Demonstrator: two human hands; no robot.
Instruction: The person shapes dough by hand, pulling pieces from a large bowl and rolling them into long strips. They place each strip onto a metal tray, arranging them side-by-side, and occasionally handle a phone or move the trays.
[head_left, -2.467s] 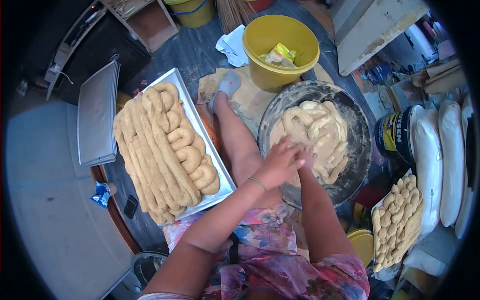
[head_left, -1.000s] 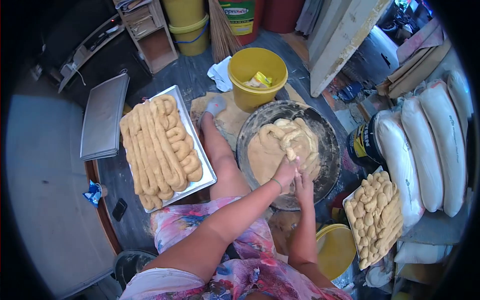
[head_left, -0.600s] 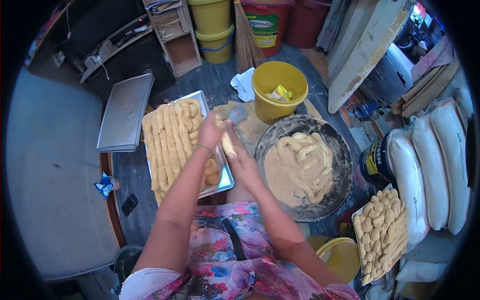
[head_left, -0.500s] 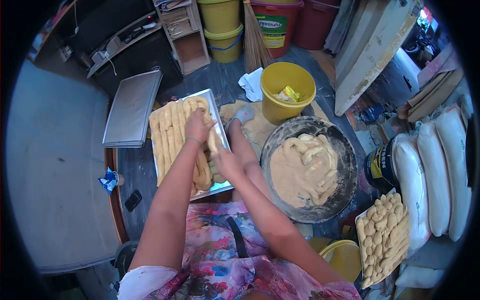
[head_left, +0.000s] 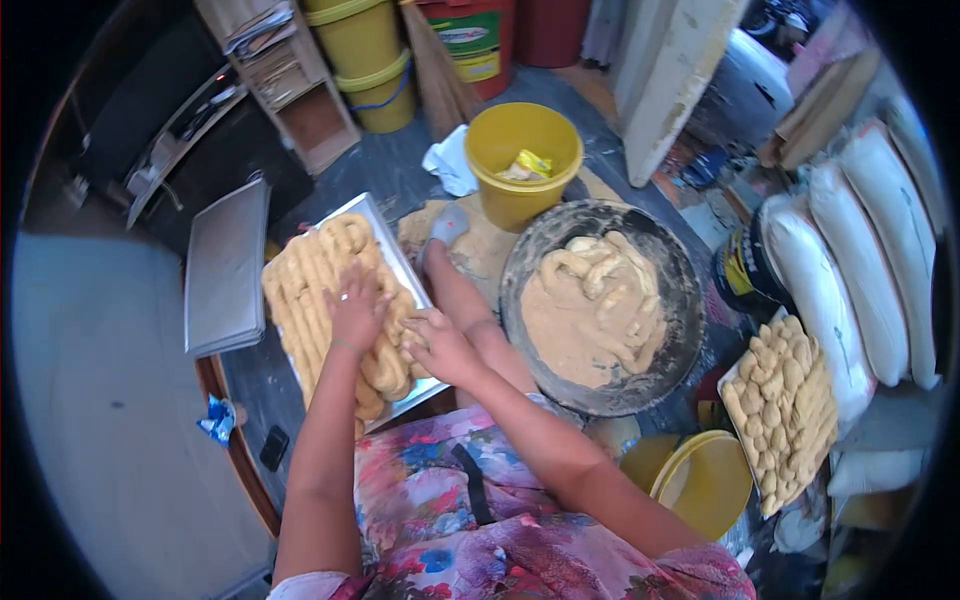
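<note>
Long ropes of dough [head_left: 310, 290] lie side by side on a metal tray [head_left: 376, 222] at the left of centre. My left hand [head_left: 358, 312] rests on top of the ropes with its fingers spread, a ring showing on one finger. Close by, my right hand [head_left: 443, 347] touches the dough near the tray's right edge, its fingers stretched out. To the right sits a wide black basin [head_left: 683, 330] holding coils of dough [head_left: 600, 270] on a bed of tan powder [head_left: 570, 340].
A yellow bucket [head_left: 510, 203] with a packet inside stands behind the basin. A second tray holds many small dough pieces [head_left: 780, 410] at the right, beside white sacks [head_left: 815, 290]. Stacked trays [head_left: 225, 270] lean at the left; a phone [head_left: 273, 448] lies on the floor.
The dough rope between my hands now lies along the tray's right side. My left hand has flattened onto the ropes, and my right fingers have opened. The camera view has shifted and turned.
</note>
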